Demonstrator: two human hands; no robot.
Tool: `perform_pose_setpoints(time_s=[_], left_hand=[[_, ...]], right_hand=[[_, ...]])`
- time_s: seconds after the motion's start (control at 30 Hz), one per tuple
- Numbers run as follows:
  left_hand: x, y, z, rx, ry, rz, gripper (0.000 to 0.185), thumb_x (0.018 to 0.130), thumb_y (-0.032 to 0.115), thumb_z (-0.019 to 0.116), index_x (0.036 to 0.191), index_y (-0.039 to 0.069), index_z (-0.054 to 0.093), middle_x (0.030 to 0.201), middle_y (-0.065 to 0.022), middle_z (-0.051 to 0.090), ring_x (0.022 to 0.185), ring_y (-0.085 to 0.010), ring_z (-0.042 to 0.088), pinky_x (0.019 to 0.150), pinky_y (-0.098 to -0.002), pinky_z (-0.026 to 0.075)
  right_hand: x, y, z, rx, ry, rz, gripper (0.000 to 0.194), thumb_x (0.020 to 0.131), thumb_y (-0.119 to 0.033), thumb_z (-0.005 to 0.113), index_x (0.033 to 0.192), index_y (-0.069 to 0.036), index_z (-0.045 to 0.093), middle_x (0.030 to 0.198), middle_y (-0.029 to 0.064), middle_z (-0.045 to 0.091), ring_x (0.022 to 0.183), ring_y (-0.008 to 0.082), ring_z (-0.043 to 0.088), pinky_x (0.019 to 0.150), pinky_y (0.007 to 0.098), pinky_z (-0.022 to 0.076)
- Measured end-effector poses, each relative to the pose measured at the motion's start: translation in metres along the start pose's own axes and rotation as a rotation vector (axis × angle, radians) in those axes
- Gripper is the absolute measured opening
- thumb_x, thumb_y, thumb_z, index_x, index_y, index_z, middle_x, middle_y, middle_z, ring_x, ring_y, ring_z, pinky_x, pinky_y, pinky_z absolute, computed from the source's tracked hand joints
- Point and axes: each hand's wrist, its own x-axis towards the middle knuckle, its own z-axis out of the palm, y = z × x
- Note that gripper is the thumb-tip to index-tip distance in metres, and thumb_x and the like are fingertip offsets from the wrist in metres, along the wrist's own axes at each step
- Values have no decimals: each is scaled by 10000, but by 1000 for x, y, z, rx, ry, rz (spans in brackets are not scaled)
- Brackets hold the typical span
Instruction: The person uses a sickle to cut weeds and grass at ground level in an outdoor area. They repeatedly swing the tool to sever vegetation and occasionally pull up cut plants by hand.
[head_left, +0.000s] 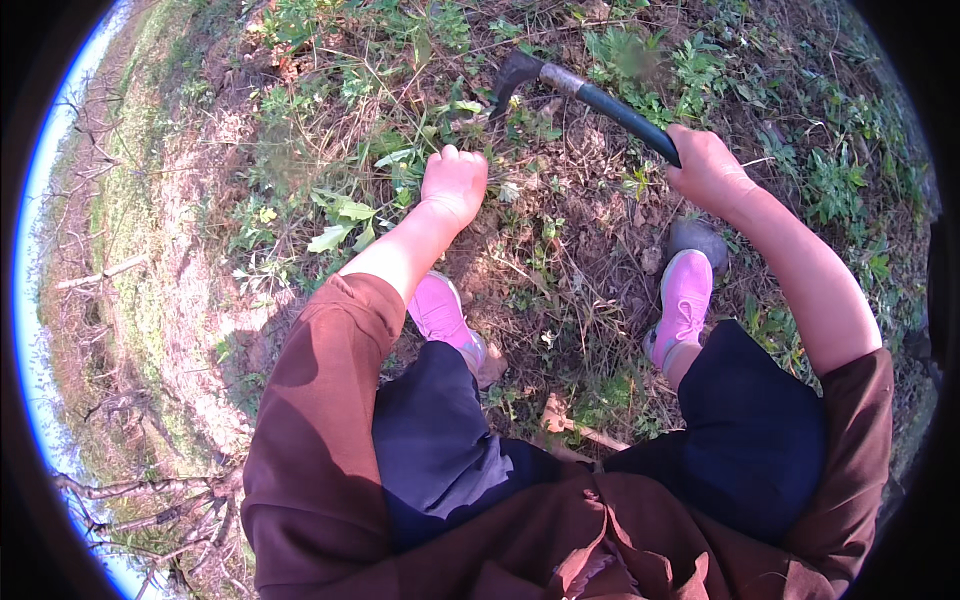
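My right hand (709, 169) grips the lower end of the dark green handle of a sickle (626, 112). A worn metal collar joins the handle to the dark curved blade, whose tip points down among the weeds just above and right of my left hand. My left hand (455, 180) is a closed fist around green weed stems (409, 161), low over the ground; its fingertips are hidden beneath it. Broad light-green leaves (341, 225) lie to the left of that fist.
My feet, in pink sneakers (686, 292), stand apart on weedy soil. A grey rounded stone (697, 238) touches the toe of the right shoe. Between the legs lies a piece of wood (592, 433). Bare branches (161, 510) spread at the lower left.
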Motion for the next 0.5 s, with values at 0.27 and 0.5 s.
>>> perform_pose_setpoints(time_s=[0.27,0.5], left_hand=[[-20,-7,8,172,7,120,90,833,141,499,874,96,566,833,-55,603,884,-224,555,745,-353,435],[-20,-6,17,-92,65,102,198,884,188,404,833,110,579,804,-70,593,847,-254,529,733,-375,424]], right_hand=[[29,-41,-6,331,451,-86,241,809,-140,583,974,14,499,770,216,612,772,390,616,730,459,493],[10,-29,15,396,-420,278,254,785,-113,580,1003,8,528,898,226,628,869,357,631,783,433,498]])
